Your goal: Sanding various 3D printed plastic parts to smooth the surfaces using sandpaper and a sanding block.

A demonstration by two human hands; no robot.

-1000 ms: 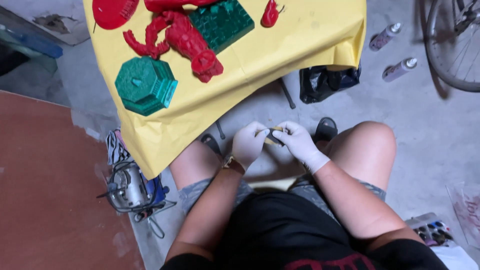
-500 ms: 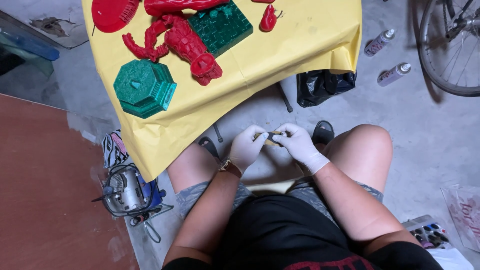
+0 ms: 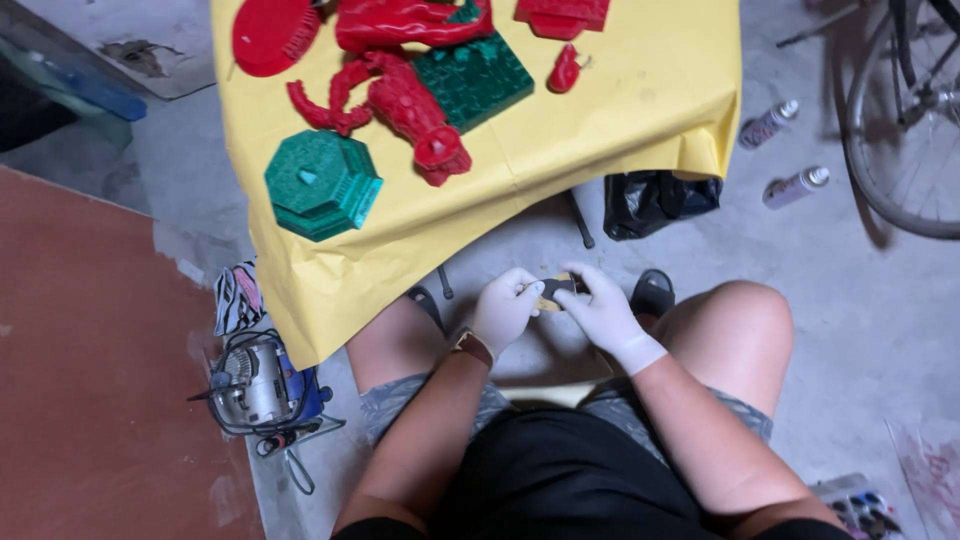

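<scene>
Held piece (image 3: 556,290): small flat tan-and-dark thing, pinched between both gloved hands above the gap between the knees; too small to name more exactly
Long axis: runs left to right across the view, one end in each hand; dark end towards the right hand, tan end towards the left
Left hand (image 3: 503,309): white glove, fingers curled narrow onto the tan end; watch at the wrist
Right hand (image 3: 604,312): white glove, fingertips closed on the dark end, thumb side hidden
Table (image 3: 660,110): just beyond the hands, draped in yellow paper whose edge hangs down close to the left knee
On the paper: green octagonal model (image 3: 322,184) near the front corner; red lobster-like figure (image 3: 395,105) beside a green square slab (image 3: 478,75); red disc (image 3: 270,35) at the far edge
Floor, left: power tool with coiled cord (image 3: 258,385) beside a reddish board (image 3: 90,380)
Floor, right: black bag (image 3: 655,200) under the table; two spray cans (image 3: 795,187); bicycle wheel (image 3: 890,130)
In the way: nothing between camera and held piece; fingers cover both its ends
</scene>
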